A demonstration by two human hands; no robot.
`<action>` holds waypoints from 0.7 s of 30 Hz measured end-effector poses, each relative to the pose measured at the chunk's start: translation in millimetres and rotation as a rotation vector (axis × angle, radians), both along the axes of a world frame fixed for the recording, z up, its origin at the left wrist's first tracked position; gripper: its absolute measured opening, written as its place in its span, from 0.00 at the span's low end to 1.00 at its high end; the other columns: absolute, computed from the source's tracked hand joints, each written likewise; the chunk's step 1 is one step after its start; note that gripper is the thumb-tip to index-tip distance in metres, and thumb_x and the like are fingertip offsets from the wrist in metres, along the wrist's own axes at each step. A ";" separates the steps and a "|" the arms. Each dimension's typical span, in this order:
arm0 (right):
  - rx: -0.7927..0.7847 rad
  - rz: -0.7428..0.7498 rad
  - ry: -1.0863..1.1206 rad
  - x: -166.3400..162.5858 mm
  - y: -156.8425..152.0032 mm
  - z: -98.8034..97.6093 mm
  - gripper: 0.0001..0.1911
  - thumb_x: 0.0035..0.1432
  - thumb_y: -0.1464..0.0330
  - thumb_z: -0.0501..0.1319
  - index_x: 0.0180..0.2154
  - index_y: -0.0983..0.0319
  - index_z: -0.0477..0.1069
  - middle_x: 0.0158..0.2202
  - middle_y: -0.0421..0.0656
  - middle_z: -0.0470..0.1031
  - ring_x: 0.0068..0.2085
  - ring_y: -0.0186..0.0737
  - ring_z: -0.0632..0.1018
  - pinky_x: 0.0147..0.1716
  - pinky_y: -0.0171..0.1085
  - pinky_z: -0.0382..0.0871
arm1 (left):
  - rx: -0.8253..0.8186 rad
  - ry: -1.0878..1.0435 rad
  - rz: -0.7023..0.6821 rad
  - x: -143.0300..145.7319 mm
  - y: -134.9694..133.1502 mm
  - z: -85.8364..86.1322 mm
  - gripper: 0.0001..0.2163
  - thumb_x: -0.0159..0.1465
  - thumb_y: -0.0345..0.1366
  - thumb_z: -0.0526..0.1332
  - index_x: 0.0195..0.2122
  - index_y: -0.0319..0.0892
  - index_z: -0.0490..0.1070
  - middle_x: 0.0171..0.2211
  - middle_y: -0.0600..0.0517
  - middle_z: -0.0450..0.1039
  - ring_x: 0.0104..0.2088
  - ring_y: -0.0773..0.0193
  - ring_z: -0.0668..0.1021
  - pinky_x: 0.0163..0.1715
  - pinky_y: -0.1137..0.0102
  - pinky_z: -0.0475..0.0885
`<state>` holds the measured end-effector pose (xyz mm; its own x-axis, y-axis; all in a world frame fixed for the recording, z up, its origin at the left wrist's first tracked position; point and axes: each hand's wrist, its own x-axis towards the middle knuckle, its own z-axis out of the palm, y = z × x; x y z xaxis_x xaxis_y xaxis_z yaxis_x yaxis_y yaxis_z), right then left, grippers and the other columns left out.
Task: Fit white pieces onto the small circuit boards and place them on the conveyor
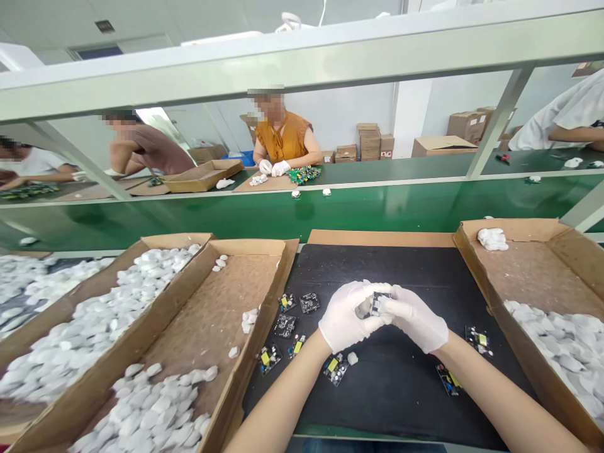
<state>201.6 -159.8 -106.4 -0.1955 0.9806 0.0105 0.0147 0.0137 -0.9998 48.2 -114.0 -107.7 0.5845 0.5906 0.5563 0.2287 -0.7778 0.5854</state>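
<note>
My left hand (346, 318) and my right hand (418, 318), both in white gloves, meet over the black mat (401, 390). Together they pinch a small black circuit board (377, 303) with a white piece against it. Several more small circuit boards (285, 325) lie on the mat left of my hands. Two other boards (477, 340) lie to the right. One board with a yellow part (336, 369) and a loose white piece (352, 358) sit just under my left wrist.
Cardboard trays of white pieces stand at left (155, 402) and far left (94, 321). Another tray (561, 346) holds white pieces at right. A green conveyor (302, 211) runs behind the mat. Other people work at the far side.
</note>
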 end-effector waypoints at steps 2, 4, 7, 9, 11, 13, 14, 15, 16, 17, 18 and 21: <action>0.009 -0.011 -0.048 2.3 0.1 -1.8 0.18 0.50 0.55 0.62 0.32 0.65 0.73 0.27 0.42 0.72 0.31 0.41 0.71 0.37 0.42 0.65 | 0.014 0.029 -0.011 -1.4 0.0 2.5 0.14 0.55 0.41 0.65 0.42 0.46 0.75 0.18 0.58 0.60 0.22 0.66 0.65 0.26 0.72 0.63; 0.033 -0.024 -0.112 3.5 -0.3 -1.7 0.17 0.48 0.55 0.63 0.29 0.64 0.72 0.26 0.41 0.72 0.31 0.41 0.71 0.36 0.41 0.64 | 0.008 0.048 -0.025 -2.6 0.1 4.6 0.15 0.53 0.41 0.66 0.42 0.46 0.75 0.19 0.57 0.62 0.22 0.67 0.65 0.25 0.72 0.62; 0.060 -0.047 -0.221 2.4 -1.1 0.7 0.17 0.47 0.55 0.64 0.27 0.63 0.71 0.26 0.41 0.73 0.33 0.44 0.72 0.39 0.42 0.63 | -0.041 0.041 -0.048 -2.9 0.3 5.5 0.15 0.50 0.39 0.68 0.41 0.48 0.75 0.22 0.57 0.66 0.23 0.67 0.67 0.26 0.73 0.63; 0.055 -0.080 -0.278 0.2 -1.3 2.5 0.17 0.47 0.54 0.63 0.26 0.63 0.72 0.26 0.41 0.73 0.35 0.46 0.73 0.42 0.45 0.62 | -0.062 0.019 -0.056 -2.1 0.7 4.1 0.15 0.49 0.37 0.68 0.40 0.48 0.75 0.24 0.56 0.69 0.24 0.67 0.68 0.27 0.73 0.65; 0.030 -0.104 -0.257 -2.1 -1.3 3.9 0.18 0.47 0.53 0.63 0.27 0.63 0.73 0.26 0.42 0.74 0.36 0.48 0.73 0.45 0.47 0.61 | -0.076 -0.003 -0.044 -1.3 1.3 1.4 0.15 0.49 0.36 0.67 0.39 0.47 0.75 0.26 0.55 0.72 0.26 0.66 0.71 0.29 0.71 0.66; -0.007 -0.068 -0.101 -4.2 -1.5 5.3 0.21 0.47 0.52 0.63 0.30 0.64 0.74 0.28 0.44 0.74 0.36 0.47 0.74 0.45 0.48 0.62 | -0.120 -0.047 -0.012 -1.5 2.1 -1.1 0.15 0.50 0.38 0.67 0.40 0.45 0.75 0.29 0.52 0.74 0.27 0.64 0.72 0.31 0.70 0.68; -0.030 -0.026 0.030 -5.2 -1.9 6.1 0.22 0.48 0.51 0.62 0.31 0.65 0.74 0.29 0.45 0.75 0.36 0.47 0.74 0.44 0.48 0.63 | -0.156 -0.088 0.003 -2.2 2.6 -2.0 0.15 0.51 0.39 0.66 0.40 0.44 0.75 0.30 0.51 0.74 0.28 0.63 0.73 0.31 0.69 0.69; -0.058 0.024 0.165 -6.1 -2.4 7.1 0.22 0.48 0.51 0.62 0.31 0.65 0.74 0.32 0.46 0.75 0.37 0.46 0.74 0.44 0.47 0.64 | -0.199 -0.133 0.005 -3.2 3.1 -2.4 0.15 0.52 0.40 0.65 0.40 0.43 0.75 0.32 0.49 0.74 0.29 0.62 0.73 0.32 0.68 0.70; -0.088 0.070 0.279 -7.0 -3.1 8.2 0.21 0.48 0.52 0.63 0.30 0.65 0.73 0.33 0.46 0.75 0.38 0.45 0.73 0.44 0.47 0.64 | -0.244 -0.180 -0.008 -4.3 3.5 -2.6 0.15 0.53 0.41 0.65 0.40 0.41 0.75 0.33 0.48 0.74 0.30 0.61 0.74 0.33 0.67 0.70; -0.115 0.102 0.360 -7.8 -3.8 9.2 0.19 0.48 0.53 0.64 0.29 0.65 0.73 0.34 0.46 0.74 0.38 0.44 0.73 0.45 0.47 0.64 | -0.287 -0.226 -0.032 -5.4 3.9 -2.5 0.15 0.54 0.43 0.64 0.40 0.40 0.74 0.34 0.47 0.74 0.32 0.60 0.74 0.34 0.66 0.70; -0.135 0.118 0.404 -8.4 -4.6 10.1 0.18 0.47 0.55 0.66 0.29 0.64 0.73 0.34 0.45 0.74 0.38 0.44 0.74 0.46 0.47 0.64 | -0.330 -0.264 -0.066 -6.2 4.2 -2.5 0.16 0.55 0.44 0.63 0.40 0.40 0.74 0.35 0.46 0.74 0.33 0.60 0.75 0.35 0.65 0.70; -0.139 0.107 0.407 -8.7 -5.6 11.5 0.19 0.43 0.56 0.69 0.32 0.65 0.74 0.32 0.45 0.74 0.37 0.44 0.74 0.47 0.48 0.63 | -0.437 -0.318 -0.165 -5.9 4.2 -3.7 0.20 0.55 0.50 0.63 0.40 0.39 0.73 0.36 0.46 0.72 0.35 0.59 0.75 0.34 0.66 0.70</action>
